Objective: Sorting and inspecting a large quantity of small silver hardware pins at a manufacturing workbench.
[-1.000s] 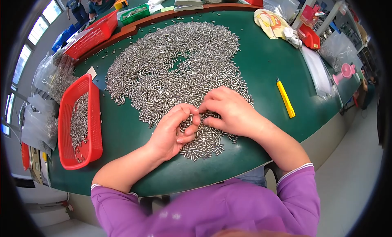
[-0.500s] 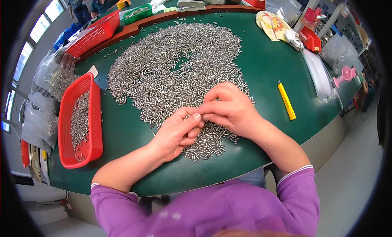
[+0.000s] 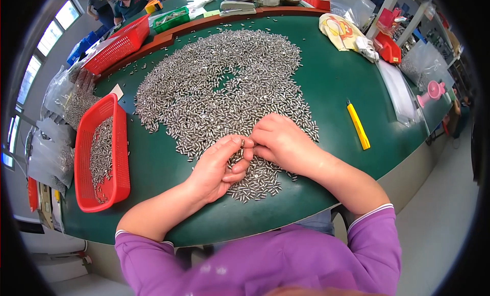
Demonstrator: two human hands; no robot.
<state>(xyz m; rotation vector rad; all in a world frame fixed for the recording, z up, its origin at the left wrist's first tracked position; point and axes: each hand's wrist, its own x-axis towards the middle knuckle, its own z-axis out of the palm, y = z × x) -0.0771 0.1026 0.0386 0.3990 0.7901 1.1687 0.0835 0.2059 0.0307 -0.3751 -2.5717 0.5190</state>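
Note:
A broad heap of small silvery metal pins covers the middle of the green table. Over its near part my two hands meet at the fingertips. My left hand is closed, palm turned up, with a few of the metal pins showing between its curled fingers and thumb. From the right, my right hand brings bent, pinched fingers against the left fingertips; whatever they grip is hidden. A smaller patch of pins lies just below both hands, near the table's front edge.
A red plastic basket partly filled with pins stands at the left, beside clear bags of pins. A yellow cutter lies at the right. A cloth rests at the far right, and a brown raised rim borders the back.
My left thumb has lifted, so pins now show in that hand. My right hand has dropped slightly toward me, its fingers more bent. A person in the background has shifted.

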